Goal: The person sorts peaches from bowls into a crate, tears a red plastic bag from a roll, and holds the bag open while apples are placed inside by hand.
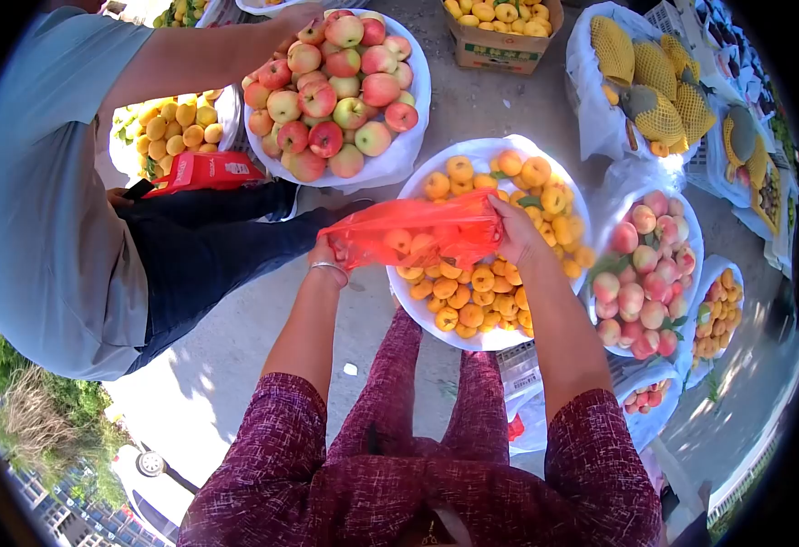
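Observation:
A thin red plastic bag (417,232) is stretched between my two hands, over a round white-lined basket (402,294) of orange-yellow fruit. My left hand (329,253), with a bracelet at the wrist, is closed on the bag's left end. At the bag's right end my right hand (516,232) grips its edge. Some orange fruit shows through the red plastic; whether any lies inside the bag I cannot tell. Orange fruit (481,278) is visible below and to the right of the bag.
Another person (48,210) stands at the left, an arm over a basket of apples (326,96). A red bag (208,170) hangs beside them. Peaches (645,273) are at the right, netted fruit (659,77) at the upper right, a cardboard box (500,50) at the top.

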The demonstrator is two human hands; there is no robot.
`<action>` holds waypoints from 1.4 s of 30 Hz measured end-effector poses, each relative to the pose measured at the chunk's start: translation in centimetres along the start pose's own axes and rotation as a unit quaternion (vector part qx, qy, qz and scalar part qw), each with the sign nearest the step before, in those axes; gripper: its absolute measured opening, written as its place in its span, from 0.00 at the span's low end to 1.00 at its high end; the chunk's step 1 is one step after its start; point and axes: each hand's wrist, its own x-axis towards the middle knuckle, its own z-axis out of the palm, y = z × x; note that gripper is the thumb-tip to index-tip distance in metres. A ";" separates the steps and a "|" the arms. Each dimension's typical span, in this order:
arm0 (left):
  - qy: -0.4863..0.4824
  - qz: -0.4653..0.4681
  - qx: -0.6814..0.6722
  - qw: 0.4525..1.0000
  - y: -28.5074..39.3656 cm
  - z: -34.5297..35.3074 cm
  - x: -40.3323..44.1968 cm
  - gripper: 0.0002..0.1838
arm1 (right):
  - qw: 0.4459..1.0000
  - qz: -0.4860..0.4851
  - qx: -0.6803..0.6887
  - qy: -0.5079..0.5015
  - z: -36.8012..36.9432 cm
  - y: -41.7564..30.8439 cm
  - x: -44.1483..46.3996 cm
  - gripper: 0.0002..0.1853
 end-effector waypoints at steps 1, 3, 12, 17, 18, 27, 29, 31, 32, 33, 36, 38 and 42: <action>-0.008 0.002 0.012 1.000 0.0 0.4 0.0 0.15 | 1.000 -0.001 0.023 0.017 0.2 0.0 0.2 0.17; 0.031 0.008 0.097 0.995 0.0 1.2 0.0 0.14 | 0.998 -0.009 0.052 0.036 0.3 -0.6 0.3 0.16; -0.204 -0.105 0.305 0.924 0.0 -1.7 -1.0 0.18 | 0.996 -0.013 0.083 0.018 -2.8 -4.1 3.1 0.15; -0.268 -0.079 0.282 0.918 -0.5 -2.1 -1.6 0.23 | 0.991 -0.030 0.127 0.025 -3.6 -2.8 3.6 0.15; -0.249 0.000 0.361 0.899 -1.1 -2.0 -1.3 0.23 | 0.991 -0.033 0.131 0.018 -3.9 -2.5 3.9 0.15; 0.037 0.234 0.571 0.786 -3.0 -5.4 3.4 0.13 | 0.996 -0.031 0.073 0.028 -3.0 -1.7 2.9 0.17; 0.047 0.096 0.497 0.861 -2.7 -4.7 1.2 0.10 | 0.998 -0.030 0.057 0.014 -3.5 -2.0 3.1 0.17; 0.031 0.036 0.288 0.956 -2.4 -4.6 -0.1 0.11 | 1.000 0.000 0.021 -0.014 -3.6 -3.0 2.6 0.15; 0.023 0.005 0.177 0.984 -2.3 -4.6 -0.6 0.11 | 1.000 0.015 0.003 -0.027 -3.5 -3.3 2.2 0.15; 0.007 -0.009 0.119 0.993 -2.1 -4.5 -1.1 0.12 | 0.996 0.016 -0.065 -0.056 -3.4 -3.5 1.6 0.16; -0.031 -0.039 -0.055 0.997 -1.7 -3.0 -1.4 0.15 | 0.952 0.030 -0.281 -0.117 -3.3 -3.6 0.9 0.23; -0.044 -0.049 -0.167 0.984 -1.9 -1.8 -0.4 0.16 | 0.873 0.040 -0.480 -0.073 -4.2 -3.1 1.2 0.23; -0.008 -0.052 -0.231 0.972 -2.9 -0.4 3.3 0.16 | 0.832 0.055 -0.552 0.006 -4.1 -3.2 0.7 0.21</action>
